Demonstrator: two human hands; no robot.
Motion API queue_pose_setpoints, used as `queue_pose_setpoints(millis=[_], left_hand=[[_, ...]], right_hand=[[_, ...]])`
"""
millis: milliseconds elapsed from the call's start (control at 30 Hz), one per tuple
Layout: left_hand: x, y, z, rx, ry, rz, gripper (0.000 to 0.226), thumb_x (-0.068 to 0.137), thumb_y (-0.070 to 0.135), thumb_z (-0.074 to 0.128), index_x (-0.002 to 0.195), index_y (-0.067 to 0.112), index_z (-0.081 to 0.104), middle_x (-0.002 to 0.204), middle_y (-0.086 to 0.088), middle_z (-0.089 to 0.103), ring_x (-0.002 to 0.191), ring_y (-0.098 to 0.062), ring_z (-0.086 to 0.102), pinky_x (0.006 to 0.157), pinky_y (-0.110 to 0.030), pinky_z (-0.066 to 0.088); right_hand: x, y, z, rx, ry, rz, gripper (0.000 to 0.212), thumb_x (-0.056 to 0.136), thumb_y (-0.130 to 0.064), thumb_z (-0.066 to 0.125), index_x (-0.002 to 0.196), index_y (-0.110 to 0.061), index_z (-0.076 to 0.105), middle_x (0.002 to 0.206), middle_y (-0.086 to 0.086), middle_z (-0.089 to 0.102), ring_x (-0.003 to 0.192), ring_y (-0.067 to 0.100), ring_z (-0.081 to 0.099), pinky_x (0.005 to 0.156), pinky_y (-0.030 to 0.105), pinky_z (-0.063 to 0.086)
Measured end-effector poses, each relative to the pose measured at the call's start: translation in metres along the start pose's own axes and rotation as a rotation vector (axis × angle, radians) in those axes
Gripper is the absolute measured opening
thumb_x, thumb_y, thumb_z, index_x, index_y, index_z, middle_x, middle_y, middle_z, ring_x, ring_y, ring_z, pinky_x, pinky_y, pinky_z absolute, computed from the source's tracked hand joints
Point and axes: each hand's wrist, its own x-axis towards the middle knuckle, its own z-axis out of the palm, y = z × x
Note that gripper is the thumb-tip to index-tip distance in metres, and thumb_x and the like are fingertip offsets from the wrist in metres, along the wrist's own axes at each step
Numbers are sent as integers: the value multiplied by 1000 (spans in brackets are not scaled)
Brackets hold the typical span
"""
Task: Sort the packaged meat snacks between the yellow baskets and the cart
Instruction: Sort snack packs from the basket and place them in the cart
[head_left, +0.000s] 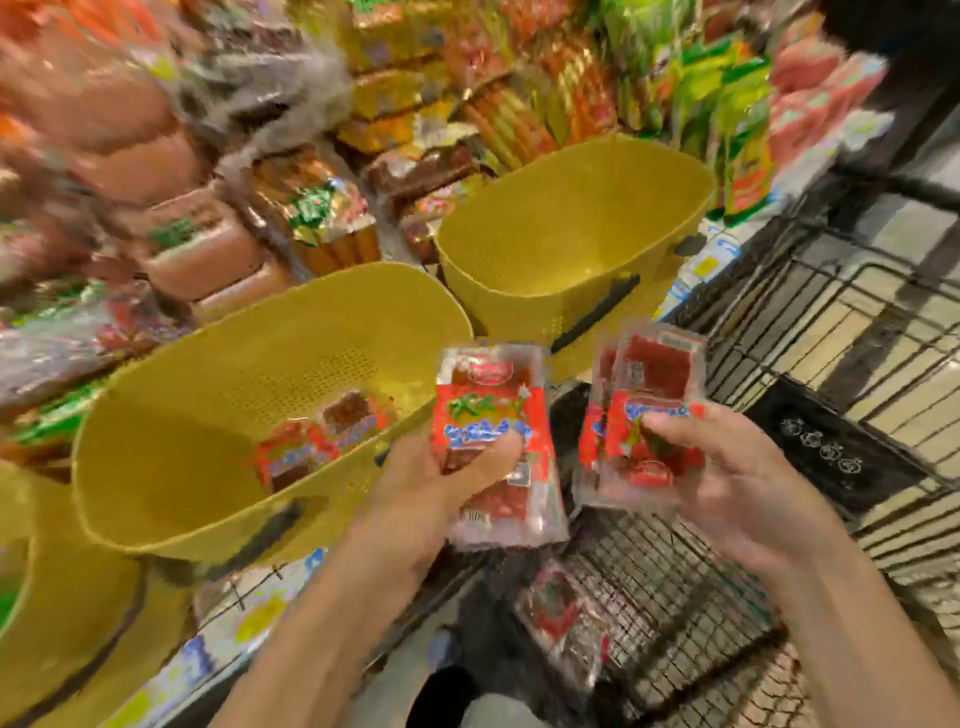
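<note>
A glossy red-and-clear meat snack pack (488, 415), flat and crinkly, is pinched in a shopper's left hand (441, 483) above the cart (675, 561), while the right hand (727, 483) grasps similar packs (649, 410) beside it. Sorting looks midway: loose packs (322, 436) lie in the near yellow basket (182, 493), perforated plastic; the far basket (571, 218) shows none; a lone pack (561, 618) rests on the cart's wire mesh. Next, each handful likely needs carrying to its proper bin.

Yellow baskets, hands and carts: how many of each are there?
Yellow baskets: 3, one cut off at the edge
Hands: 2, left hand and right hand, each holding red packs
Cart: 1
Total: 6
</note>
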Motion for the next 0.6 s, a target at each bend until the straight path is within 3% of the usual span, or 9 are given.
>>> queue_pose_setpoints(millis=[100, 167, 233, 333, 467, 533, 600], left_hand=[[-16, 39, -23, -41, 40, 89, 15, 67, 20, 68, 78, 14, 77, 81, -4, 76, 65, -12, 72, 51, -22, 54], [-18, 61, -45, -65, 123, 119, 15, 64, 21, 69, 76, 16, 78, 79, -4, 76, 63, -12, 71, 53, -24, 57], [-15, 78, -71, -66, 242, 146, 16, 67, 19, 70, 80, 10, 76, 80, -5, 75, 64, -12, 71, 58, -27, 59], [-2, 93, -107, 24, 412, 165, 12, 82, 6, 65, 94, 7, 68, 75, -3, 72, 58, -9, 67, 58, -24, 56], [14, 91, -144, 161, 510, -7, 8, 83, 2, 68, 79, 7, 64, 73, -8, 66, 56, -16, 61, 63, -29, 54], [24, 80, -155, 230, 526, -113, 9, 82, 4, 70, 78, 7, 63, 71, -8, 65, 56, -16, 60, 58, -26, 52], [35, 67, -160, 245, 504, -225, 9, 82, 3, 70, 88, 3, 63, 71, -8, 64, 54, -15, 59, 52, -25, 51]], right_hand=[[18, -17, 43, -62, -120, -36, 24, 78, -20, 56, 86, -10, 77, 84, 13, 72, 70, 22, 70, 65, 47, 59], [32, -25, 73, -106, -183, -47, 25, 80, -20, 56, 95, -8, 73, 83, 11, 72, 69, 21, 70, 61, 43, 59], [51, -29, 104, -162, -244, -36, 29, 82, -17, 57, 106, -5, 66, 84, 11, 71, 68, 22, 70, 59, 40, 59], [86, -26, 142, -314, -249, -12, 17, 85, -11, 59, 100, -6, 65, 82, 10, 69, 64, 17, 67, 59, 34, 60], [136, 1, 182, -632, -248, 111, 16, 88, -5, 61, 104, -3, 64, 90, 13, 66, 73, 20, 64, 67, 34, 55], [155, 21, 192, -761, -243, 253, 12, 89, -5, 61, 101, -4, 62, 81, 7, 63, 62, 13, 59, 48, 22, 51], [173, 41, 197, -817, -259, 379, 19, 89, 1, 59, 106, -6, 56, 72, 4, 63, 53, 11, 58, 39, 19, 46]])
